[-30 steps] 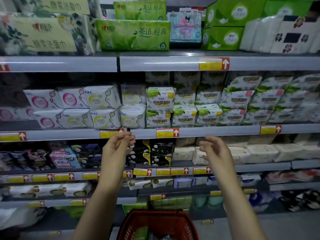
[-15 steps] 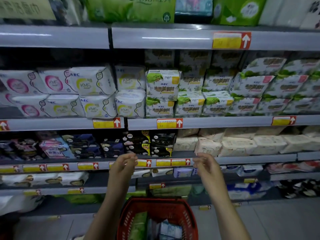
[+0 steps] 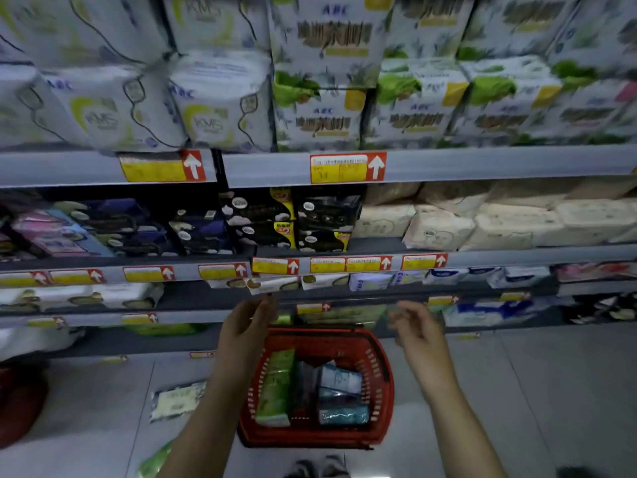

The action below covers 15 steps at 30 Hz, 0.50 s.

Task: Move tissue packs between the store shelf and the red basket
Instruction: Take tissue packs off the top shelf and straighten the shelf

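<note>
**Both hands empty above the basket**

The person stands at the shelf [image 3: 482, 163] with both arms out over the basket [image 3: 381, 377], which sits on the floor [image 3: 517, 391] at the shelf's foot. The left hand [image 3: 246, 327] is raised with its fingers loosely bent and holds nothing. Its fingertips blur against a lower shelf edge, so I can't tell whether they touch it. The right hand [image 3: 417, 327] is well apart from it, fingers slack, also empty.

In the basket a green pack [image 3: 275, 388] stands along the left wall, with blue-and-white packs [image 3: 339, 384] just beside it. The left arm [image 3: 203, 429] crosses the left rim and hides part of it. The print on the shelf packs [image 3: 220, 108] is smeared and hard to read.

A pale pack [image 3: 177, 400] lies on the floor left of the basket. A green thing [image 3: 155, 460] is cut off by the bottom edge, and a red shape [image 3: 17, 405] by the left edge.
</note>
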Available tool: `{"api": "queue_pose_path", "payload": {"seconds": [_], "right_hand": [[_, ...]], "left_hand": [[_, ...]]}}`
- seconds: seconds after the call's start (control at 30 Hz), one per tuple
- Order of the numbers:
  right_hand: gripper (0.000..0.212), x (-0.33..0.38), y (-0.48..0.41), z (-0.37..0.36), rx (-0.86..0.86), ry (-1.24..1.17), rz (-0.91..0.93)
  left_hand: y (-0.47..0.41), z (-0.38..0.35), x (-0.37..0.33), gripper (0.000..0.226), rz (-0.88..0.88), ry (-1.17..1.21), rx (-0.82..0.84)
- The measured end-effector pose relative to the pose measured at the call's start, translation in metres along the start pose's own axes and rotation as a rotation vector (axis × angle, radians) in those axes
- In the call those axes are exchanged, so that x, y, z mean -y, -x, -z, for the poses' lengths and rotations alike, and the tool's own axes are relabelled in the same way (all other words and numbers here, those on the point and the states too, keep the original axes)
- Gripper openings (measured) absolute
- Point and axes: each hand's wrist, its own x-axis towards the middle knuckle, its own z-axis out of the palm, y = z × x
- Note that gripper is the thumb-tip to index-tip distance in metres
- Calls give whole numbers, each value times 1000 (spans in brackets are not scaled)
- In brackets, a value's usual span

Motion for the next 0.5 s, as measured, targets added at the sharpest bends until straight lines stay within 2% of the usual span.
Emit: {"api": "queue_pose_path", "payload": {"seconds": [0.07,0.17,0.23,0.33,0.37,0.43,0.5], "right_hand": [[26,-20,-4,-4,-10,8,-43],[26,-54,-10,-10,-20,22,-105],[25,-76,-14,-16,-29,36,-133],[24,-110,-21,-28,-42,55,-177],[24,-122,-24,-33,-43,53,-201],[21,-146,-31,-43,-44,43,-239],[16,-169,-37,-54,-48,39,-260]], "left_hand": [[-5,2,20,11,42,-4,-15],[-10,0,55,26,130,-10,-50],[-14,-4,76,27,202,26,-78],[-27,-8,110,40,253,55,-121],[-32,-10,120,38,258,69,-117],[-43,-13,142,15,281,95,-121],[-56,-16,170,12,316,86,-138]]}}
